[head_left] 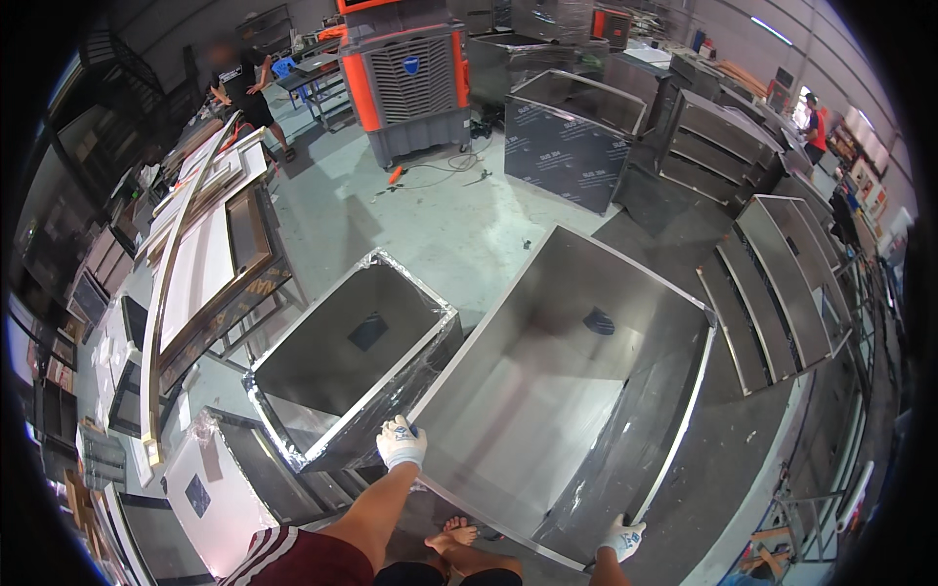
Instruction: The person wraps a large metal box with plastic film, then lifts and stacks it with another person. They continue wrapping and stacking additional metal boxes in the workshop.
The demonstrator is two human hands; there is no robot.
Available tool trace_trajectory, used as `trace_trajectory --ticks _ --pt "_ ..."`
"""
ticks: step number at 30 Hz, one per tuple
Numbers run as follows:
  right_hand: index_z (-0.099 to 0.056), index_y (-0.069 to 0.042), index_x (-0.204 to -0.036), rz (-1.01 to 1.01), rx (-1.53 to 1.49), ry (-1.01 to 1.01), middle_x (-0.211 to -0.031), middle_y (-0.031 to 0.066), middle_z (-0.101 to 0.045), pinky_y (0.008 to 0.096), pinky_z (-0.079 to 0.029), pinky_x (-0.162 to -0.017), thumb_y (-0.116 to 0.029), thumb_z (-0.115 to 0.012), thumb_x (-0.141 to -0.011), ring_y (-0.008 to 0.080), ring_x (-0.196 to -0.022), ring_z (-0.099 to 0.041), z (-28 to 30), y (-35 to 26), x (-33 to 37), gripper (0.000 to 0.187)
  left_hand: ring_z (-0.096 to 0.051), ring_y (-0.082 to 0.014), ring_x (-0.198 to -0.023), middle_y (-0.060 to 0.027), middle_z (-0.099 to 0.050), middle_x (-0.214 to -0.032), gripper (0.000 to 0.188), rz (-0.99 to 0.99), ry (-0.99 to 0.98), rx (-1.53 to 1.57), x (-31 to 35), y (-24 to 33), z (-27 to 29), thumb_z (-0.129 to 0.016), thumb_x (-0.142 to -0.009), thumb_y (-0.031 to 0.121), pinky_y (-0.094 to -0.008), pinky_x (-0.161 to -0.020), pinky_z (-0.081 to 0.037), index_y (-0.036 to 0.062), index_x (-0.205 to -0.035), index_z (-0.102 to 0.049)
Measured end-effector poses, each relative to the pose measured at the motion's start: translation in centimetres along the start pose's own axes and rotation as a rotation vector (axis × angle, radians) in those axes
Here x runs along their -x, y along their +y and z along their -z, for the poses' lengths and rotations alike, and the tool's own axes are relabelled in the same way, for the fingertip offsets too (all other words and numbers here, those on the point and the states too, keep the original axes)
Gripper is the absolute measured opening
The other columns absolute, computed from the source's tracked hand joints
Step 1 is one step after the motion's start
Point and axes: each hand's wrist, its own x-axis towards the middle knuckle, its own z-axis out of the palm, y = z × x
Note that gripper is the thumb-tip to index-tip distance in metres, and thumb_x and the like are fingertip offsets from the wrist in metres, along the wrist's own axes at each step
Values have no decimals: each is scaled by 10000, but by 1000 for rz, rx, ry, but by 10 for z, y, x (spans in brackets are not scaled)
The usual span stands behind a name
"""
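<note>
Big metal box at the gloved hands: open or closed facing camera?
Open: the metal box shows its inside with no cover across; left hand and right hand at its rim.

I see the white-gloved left grip and right grip holding a large metal box at its two near corners. Just left stands a smaller box; far, an orange-grey machine.
</note>
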Motion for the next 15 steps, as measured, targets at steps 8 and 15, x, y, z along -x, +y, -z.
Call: trace_trajectory --ticks 8,15 --pt "-642 -58 -1054 -11 -11 -36 -960 229 -738 519 -561 -839 -530 -666 -862 426 -908 -716 7 -5 1 510 -650 -314 -1095 -149 -685 -1071 355 -5 11 -33 -1 -2 -8 -672 -835 354 -459 -906 -485 82 -1060 -629" --pt "-632 -43 -1057 -15 -63 -46 -970 226 -735 509 -561 -822 -529 -705 -821 418 -909 -719 10 -5 -1 545 -668 -346 -1018 -168 -692 -990 325 -34 79 -45 -1 -3 -14 -690 -806 314 -484 -888 -512 64 -999 -612"
